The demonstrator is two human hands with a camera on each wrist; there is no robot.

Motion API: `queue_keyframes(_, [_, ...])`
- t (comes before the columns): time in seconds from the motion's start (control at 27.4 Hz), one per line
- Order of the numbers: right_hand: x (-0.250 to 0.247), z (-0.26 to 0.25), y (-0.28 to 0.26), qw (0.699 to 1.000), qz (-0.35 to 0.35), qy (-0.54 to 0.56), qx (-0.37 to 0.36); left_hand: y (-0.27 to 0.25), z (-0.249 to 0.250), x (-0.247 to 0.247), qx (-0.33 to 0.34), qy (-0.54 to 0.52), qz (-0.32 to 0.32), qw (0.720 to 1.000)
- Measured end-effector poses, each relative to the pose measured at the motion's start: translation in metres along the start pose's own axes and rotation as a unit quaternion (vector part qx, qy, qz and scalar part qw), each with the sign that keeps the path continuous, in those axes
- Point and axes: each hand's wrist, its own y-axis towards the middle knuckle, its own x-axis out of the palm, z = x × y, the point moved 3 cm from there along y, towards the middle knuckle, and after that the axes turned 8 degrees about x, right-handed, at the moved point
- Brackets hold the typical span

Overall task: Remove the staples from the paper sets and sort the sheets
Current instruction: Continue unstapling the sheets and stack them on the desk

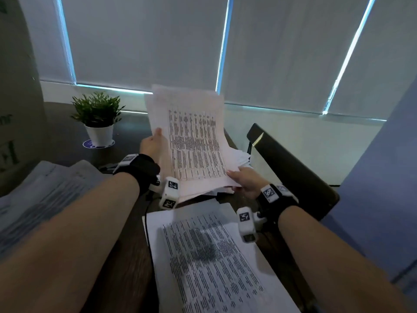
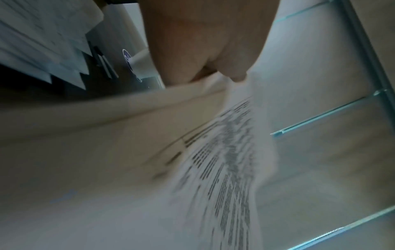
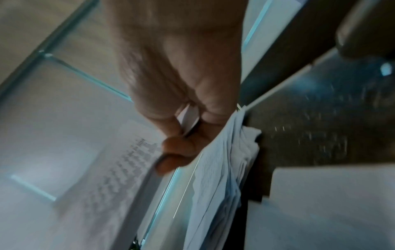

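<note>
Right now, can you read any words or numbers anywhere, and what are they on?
Held paper set: rows of printed text, too blurred to read.
Sheet on the desk: printed lines, too blurred to read.
Board at the left edge: only cut-off parts of large letters, no whole word.
Round blue sticker under the plant pot: too small to read.
</note>
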Motion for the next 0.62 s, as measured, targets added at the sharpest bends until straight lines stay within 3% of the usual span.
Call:
queue_keyframes(0.15, [0.016,0.012,0.031,0.982,-0.011,0.180,0.056,-0.008,-0.033,0.013,-0.144,0.038,-0.079,0.986])
queue_keyframes(0.26, [0.026,0.010,0.058,0.961,0.012,0.265,0.074,-0.027,-0.052,0.015,-0.183,0.211,-0.202,0.939])
queue_keyframes(0.33, [0.034,0.009,0.065,0.944,0.000,0.321,0.079,-0.037,-0.060,0.017,-0.171,0.373,-0.314,0.856])
queue_keyframes(0.4, [0.040,0.009,0.064,0.939,-0.029,0.332,0.079,-0.041,-0.067,0.015,-0.144,0.528,-0.431,0.718])
queue_keyframes(0.44, [0.040,0.009,0.058,0.946,-0.036,0.310,0.083,-0.037,-0.075,0.013,-0.126,0.590,-0.452,0.656])
queue_keyframes(0.48, [0.039,0.010,0.053,0.962,-0.042,0.255,0.092,-0.030,-0.079,0.008,-0.106,0.635,-0.446,0.622])
queue_keyframes(0.55, [0.037,0.014,0.035,0.994,-0.029,0.025,0.106,-0.031,-0.076,-0.007,-0.105,0.669,-0.416,0.607])
queue_keyframes(0.62, [0.033,0.016,0.016,0.967,-0.026,-0.240,0.081,-0.040,-0.079,-0.017,-0.113,0.679,-0.398,0.606])
